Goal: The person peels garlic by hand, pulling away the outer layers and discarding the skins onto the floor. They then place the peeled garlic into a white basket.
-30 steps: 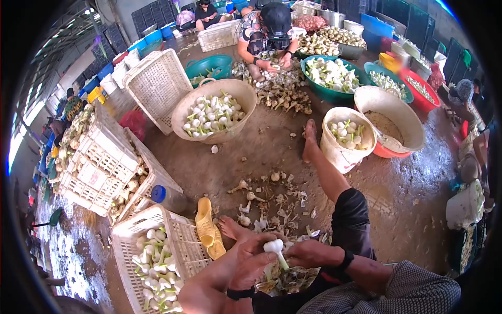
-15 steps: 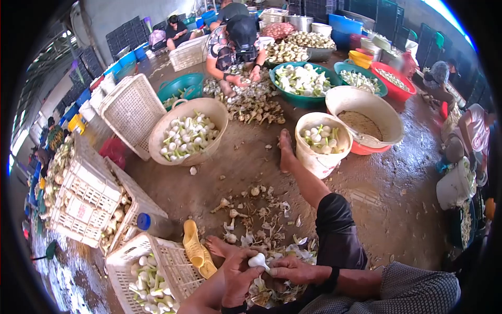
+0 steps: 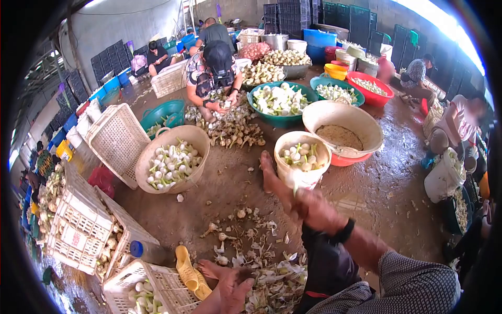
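Note:
My right hand (image 3: pixel 320 210) stretches over my knee to the near rim of a white bucket (image 3: pixel 302 179) that holds several peeled garlic bulbs with green stems. Its fingers are closed on a pale garlic bulb (image 3: pixel 295 181), which is partly blurred. Low in the view is my left hand (image 3: pixel 234 294), thumb apart from the fingers, with nothing visible in it. Beside it lies a heap of dry garlic skins (image 3: pixel 274 285). A few untrimmed garlic bulbs (image 3: pixel 223 238) with stems are on the floor beyond.
To the left stand a beige tub (image 3: pixel 144 170) of garlic, a white crate (image 3: pixel 117 288) and yellow clogs (image 3: pixel 188 272). A blue-capped bottle (image 3: pixel 149 251) is by the crate. Ahead, a person (image 3: pixel 215 73) crouches at a garlic pile (image 3: pixel 235 131). A large beige basin (image 3: pixel 366 118) sits beyond the bucket.
My right hand has moved away from my left, forward to the bucket, carrying the garlic bulb. My left hand stays low and has let go of the bulb. The camera view has shifted.

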Demonstrator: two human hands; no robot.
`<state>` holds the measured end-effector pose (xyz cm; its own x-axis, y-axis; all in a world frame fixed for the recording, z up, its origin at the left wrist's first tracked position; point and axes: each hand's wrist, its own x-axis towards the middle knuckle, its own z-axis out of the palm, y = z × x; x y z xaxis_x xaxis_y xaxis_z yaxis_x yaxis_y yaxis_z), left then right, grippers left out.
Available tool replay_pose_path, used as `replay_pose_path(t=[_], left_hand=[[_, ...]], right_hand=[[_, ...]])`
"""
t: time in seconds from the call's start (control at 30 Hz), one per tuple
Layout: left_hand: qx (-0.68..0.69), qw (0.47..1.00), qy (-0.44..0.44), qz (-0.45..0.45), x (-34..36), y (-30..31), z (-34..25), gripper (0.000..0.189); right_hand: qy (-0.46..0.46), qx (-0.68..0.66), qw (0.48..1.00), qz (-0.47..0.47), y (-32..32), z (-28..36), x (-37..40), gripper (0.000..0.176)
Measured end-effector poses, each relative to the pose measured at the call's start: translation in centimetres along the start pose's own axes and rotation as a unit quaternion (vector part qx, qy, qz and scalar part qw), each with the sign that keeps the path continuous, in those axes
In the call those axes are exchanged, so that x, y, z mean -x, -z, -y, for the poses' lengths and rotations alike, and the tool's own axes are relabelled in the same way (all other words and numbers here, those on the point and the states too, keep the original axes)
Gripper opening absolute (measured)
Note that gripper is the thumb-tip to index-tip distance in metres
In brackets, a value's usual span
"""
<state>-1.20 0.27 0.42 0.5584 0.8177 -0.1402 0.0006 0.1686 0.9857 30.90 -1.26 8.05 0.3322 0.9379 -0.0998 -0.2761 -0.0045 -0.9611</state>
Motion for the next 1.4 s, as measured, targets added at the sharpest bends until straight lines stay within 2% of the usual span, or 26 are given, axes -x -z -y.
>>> replay_pose_path(t=[0.03,0.07,0.1,0.13,0.17,0.2,0.23,0.27,0.33,0.4,0.43,0.6,0.77,0.83,0.9,0.97,1.03,1.07,1.1,1.13,1.2,1.23,1.27,1.3,1.33,1.4], left_hand=[[-0.085,0.996,-0.018,0.015,0.3,-0.5,-1.3,0.039],[-0.061,0.998,-0.010,0.027,0.5,-1.0,-2.7,0.043],[-0.058,0.998,-0.013,0.027,0.0,-0.7,-1.5,0.043],[-0.105,0.993,-0.006,0.048,-0.5,0.2,0.9,0.041],[-0.152,0.986,0.006,0.068,-0.6,0.7,2.2,0.039],[-0.151,0.986,0.012,0.065,-0.3,0.5,1.6,0.039],[-0.081,0.994,0.031,0.067,-0.1,0.0,0.2,0.038],[-0.009,0.997,0.053,0.062,0.2,-0.6,-0.8,0.037],[0.003,0.997,0.064,0.033,0.2,-0.9,0.1,0.036],[0.010,0.998,0.069,0.000,0.3,-0.5,0.7,0.035],[-0.041,0.998,0.042,0.014,0.1,-0.4,0.7,0.035],[-0.193,0.980,-0.026,0.045,0.4,-0.7,-2.5,0.036],[-0.158,0.982,-0.042,0.094,0.5,-0.4,-1.8,0.040],[-0.127,0.986,-0.041,0.100,0.6,-0.4,-1.7,0.040],[-0.112,0.986,-0.071,0.105,0.6,-0.3,-1.6,0.039],[-0.095,0.989,-0.030,0.106,0.8,-0.3,-1.9,0.038],[-0.132,0.982,-0.121,0.058,0.3,0.1,-2.4,0.034],[-0.118,0.986,-0.097,0.061,0.2,0.5,-3.7,0.032],[-0.097,0.990,-0.083,0.064,0.0,0.5,-4.5,0.040],[-0.088,0.993,-0.064,0.040,-0.4,1.0,-4.1,0.048],[-0.171,0.980,0.025,-0.096,-3.3,2.0,-0.3,0.065],[-0.270,0.933,0.127,-0.203,-6.5,3.0,4.4,0.074],[-0.364,0.850,0.250,-0.289,-10.3,4.4,9.4,0.083],[-0.399,0.780,0.358,-0.322,-13.8,6.3,13.2,0.093],[-0.405,0.742,0.410,-0.342,-15.6,7.9,16.6,0.090],[-0.411,0.723,0.449,-0.329,-16.7,9.5,20.3,0.086]], right_hand=[[0.000,-0.030,0.999,0.038,1.0,1.0,-1.5,0.042],[-0.021,0.037,0.998,0.045,1.4,1.7,-2.2,0.042],[-0.043,0.102,0.993,0.052,1.7,2.0,-2.8,0.042],[-0.042,0.104,0.992,0.054,1.7,1.2,-2.9,0.042],[-0.061,0.168,0.979,0.093,1.6,-0.5,-2.6,0.043],[-0.082,0.229,0.961,0.132,1.5,-2.4,-2.0,0.043],[-0.090,0.227,0.960,0.137,1.3,-4.2,-1.3,0.043],[-0.082,0.236,0.950,0.186,0.9,-6.1,-0.6,0.042],[-0.089,0.229,0.936,0.253,-1.0,-8.5,0.7,0.041],[-0.206,0.247,0.920,0.225,-3.4,-9.3,1.8,0.039],[-0.220,0.247,0.914,0.236,-3.9,-10.8,1.7,0.038],[-0.223,0.229,0.918,0.237,-5.3,-16.3,-0.2,0.036],[-0.239,0.250,0.918,0.193,-5.6,-21.5,-4.3,0.034],[-0.179,0.348,0.902,0.184,-6.5,-22.6,-6.0,0.033],[-0.214,0.350,0.893,0.184,-7.4,-24.3,-7.7,0.030],[-0.051,0.450,0.870,0.197,-7.9,-27.2,-10.1,0.028],[-0.052,0.496,0.847,0.188,-8.7,-29.9,-12.7,0.029],[0.023,0.521,0.843,0.132,-9.0,-31.5,-14.0,0.029],[0.097,0.543,0.831,0.076,-9.1,-32.7,-15.2,0.029],[0.093,0.544,0.830,0.079,-9.6,-32.0,-16.4,0.029],[0.147,0.580,0.802,0.003,-10.0,-30.6,-19.4,0.038],[0.141,0.583,0.800,0.007,-9.6,-30.9,-20.9,0.038],[0.111,0.634,0.765,0.019,-8.9,-31.3,-22.2,0.038],[0.081,0.682,0.726,0.031,-8.0,-31.7,-23.1,0.038],[0.076,0.684,0.725,0.033,-7.2,-32.2,-23.8,0.038],[0.110,0.662,0.740,0.036,-5.9,-33.2,-24.9,0.035]])
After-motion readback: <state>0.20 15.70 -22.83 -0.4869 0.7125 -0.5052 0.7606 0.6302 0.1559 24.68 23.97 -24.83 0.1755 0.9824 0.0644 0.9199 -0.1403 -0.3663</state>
